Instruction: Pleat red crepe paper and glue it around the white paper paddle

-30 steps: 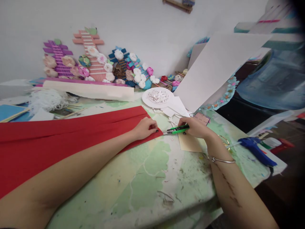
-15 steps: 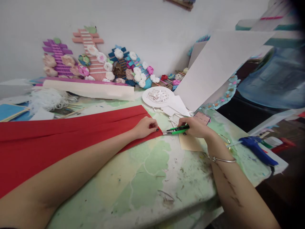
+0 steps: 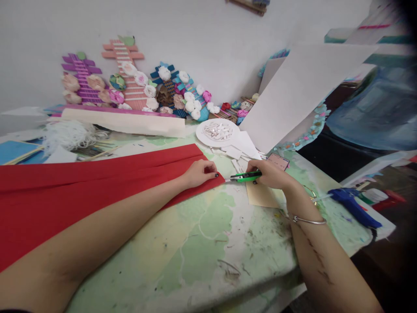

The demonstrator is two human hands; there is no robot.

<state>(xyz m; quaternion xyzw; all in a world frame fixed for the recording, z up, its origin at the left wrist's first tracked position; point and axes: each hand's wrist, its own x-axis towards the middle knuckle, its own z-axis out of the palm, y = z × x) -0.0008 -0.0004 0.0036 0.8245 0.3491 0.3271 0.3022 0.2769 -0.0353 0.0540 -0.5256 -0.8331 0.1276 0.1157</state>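
A long folded sheet of red paper or cloth (image 3: 107, 191) stretches from the left edge to the middle of the table. My left hand (image 3: 200, 172) rests at its right end, thumb and fingers closed together on the red sheet. A green and black utility knife (image 3: 246, 176) is gripped in my right hand (image 3: 270, 174), its blade pointing left at the sheet's right corner. The blade tip is at that corner; whether it touches cannot be made out. Under my right hand lies a piece of tan paper (image 3: 262, 196), with a phone (image 3: 278, 161) just behind.
A white plate of small white pieces (image 3: 203, 140) stands behind my hands. Flower-decorated stick crafts (image 3: 133, 87) lean on the wall. White board (image 3: 293, 91) rises at the right, near a blue glue gun (image 3: 355, 208). Pale string (image 3: 70, 135) lies at the left.
The view has shifted slightly, moving everything a little to the right. Both hands keep nearly the same pose, and the knife stays at the red sheet's corner.
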